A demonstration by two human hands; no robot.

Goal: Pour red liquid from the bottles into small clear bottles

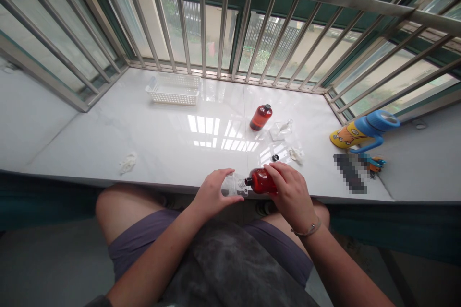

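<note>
My right hand (291,192) is wrapped round an amber bottle of red-brown liquid (260,180), tipped on its side with its open neck pointing left. My left hand (213,193) is closed on a small clear container (234,185) whose mouth meets the bottle's neck. Both are held just above the front edge of the white sill (173,139). A small black cap (275,158) lies on the sill just behind my right hand. A second amber bottle (261,117), capped, stands upright farther back.
A white slotted basket (174,89) sits at the back left by the metal window bars (223,24). Clear plastic wrappers (283,128) lie beside the far bottle. A crumpled white scrap (127,163) is at the left front. A blue-and-yellow cup (363,133) lies at the right.
</note>
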